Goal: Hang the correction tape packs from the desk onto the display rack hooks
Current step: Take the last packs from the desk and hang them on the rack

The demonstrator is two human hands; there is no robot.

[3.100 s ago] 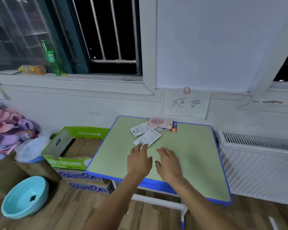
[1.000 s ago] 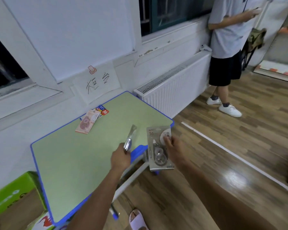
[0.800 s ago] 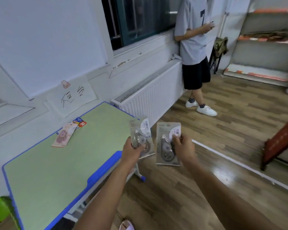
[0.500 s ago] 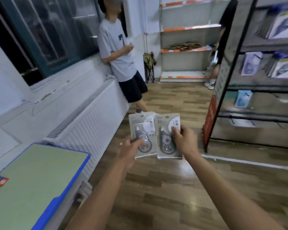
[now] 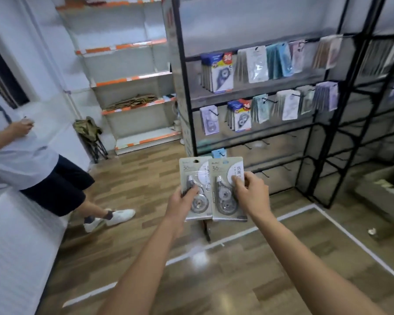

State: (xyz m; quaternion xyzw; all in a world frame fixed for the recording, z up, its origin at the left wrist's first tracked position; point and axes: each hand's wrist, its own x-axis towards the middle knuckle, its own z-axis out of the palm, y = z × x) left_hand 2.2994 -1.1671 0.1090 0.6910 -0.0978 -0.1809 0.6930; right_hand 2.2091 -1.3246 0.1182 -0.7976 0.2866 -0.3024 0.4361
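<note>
Each hand grips one pack, left hand point(image 5: 184, 202) on the left pack point(image 5: 194, 176), right hand point(image 5: 251, 194) on the right pack point(image 5: 223, 178), both unhung, display rack point(image 5: 255, 92) beyond them.

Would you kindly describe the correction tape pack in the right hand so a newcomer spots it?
Before the black metal display rack, two hands hold grey card packs side by side. The right hand pinches the right-hand grey pack, which overlaps its twin's edge.
</note>
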